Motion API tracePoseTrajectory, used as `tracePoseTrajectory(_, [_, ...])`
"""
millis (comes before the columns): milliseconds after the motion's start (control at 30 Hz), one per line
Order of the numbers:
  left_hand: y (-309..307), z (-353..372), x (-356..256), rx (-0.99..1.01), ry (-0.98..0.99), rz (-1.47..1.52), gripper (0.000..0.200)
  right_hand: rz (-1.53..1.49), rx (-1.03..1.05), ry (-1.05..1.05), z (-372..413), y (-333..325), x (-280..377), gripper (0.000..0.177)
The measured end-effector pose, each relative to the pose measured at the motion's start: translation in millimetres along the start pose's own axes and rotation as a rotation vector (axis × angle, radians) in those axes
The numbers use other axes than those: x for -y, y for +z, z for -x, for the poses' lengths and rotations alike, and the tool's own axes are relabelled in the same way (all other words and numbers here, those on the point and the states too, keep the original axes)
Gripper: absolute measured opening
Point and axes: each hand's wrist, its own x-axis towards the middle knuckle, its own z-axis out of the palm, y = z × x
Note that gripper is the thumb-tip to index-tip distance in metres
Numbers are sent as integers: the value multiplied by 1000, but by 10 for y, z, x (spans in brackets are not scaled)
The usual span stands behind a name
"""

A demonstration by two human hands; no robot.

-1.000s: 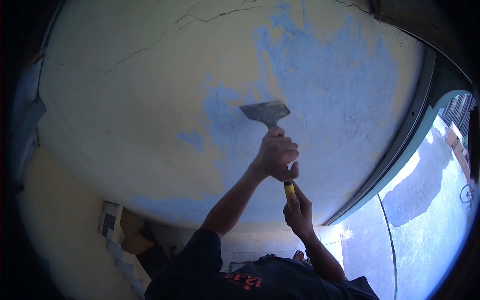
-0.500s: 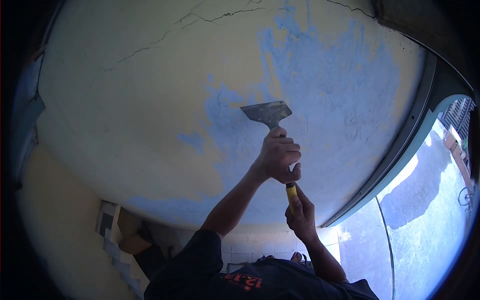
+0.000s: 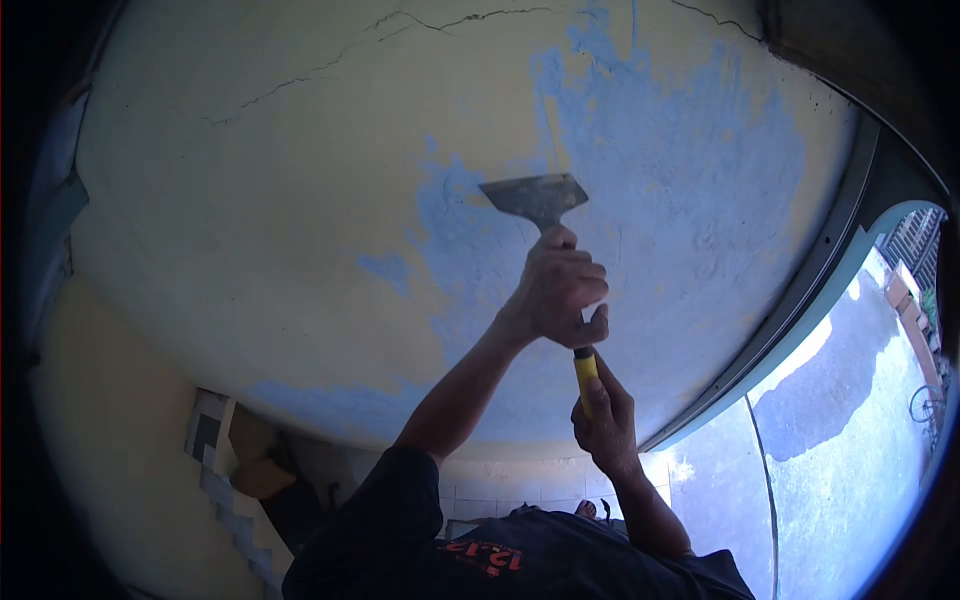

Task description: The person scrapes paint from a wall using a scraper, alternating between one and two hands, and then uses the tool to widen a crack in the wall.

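A long-handled scraper [image 3: 537, 200] with a wide grey blade has its blade against the wall [image 3: 270, 230], at the border of cream paint and a bared blue patch [image 3: 680, 190]. Just below the blade, my left hand [image 3: 563, 288] is closed round the scraper's upper shaft. Lower down, my right hand [image 3: 607, 420] wraps the yellow grip [image 3: 587, 372] at its end, thumb along the side. Both arms reach up from below, and the fingers' far sides are hidden.
Thin cracks [image 3: 470, 18] run across the upper wall. A dark frame [image 3: 845, 215] edges the wall at right, with a sunlit concrete floor [image 3: 835, 480] beyond. At lower left is a stepped edge [image 3: 222, 490] near a brown rounded object [image 3: 260, 478].
Both hands have pushed the scraper a short way up the wall, its blade now higher along the blue patch. The view has shifted slightly. The grip of both hands is unchanged.
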Motion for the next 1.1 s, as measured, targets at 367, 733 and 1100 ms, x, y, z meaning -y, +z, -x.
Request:
tracePoseTrajectory(367, [-135, -179, 111, -2, 7, -27, 18, 34, 16, -80, -97, 61, 149, 58])
tracePoseTrajectory(733, [-332, -481, 286, -28, 62, -84, 15, 78, 22, -177, -281, 143, 373, 58])
tracePoseTrajectory(1100, [-398, -443, 5, -104, 202, -123, 21, 92, 52, -234, -13, 76, 293, 70])
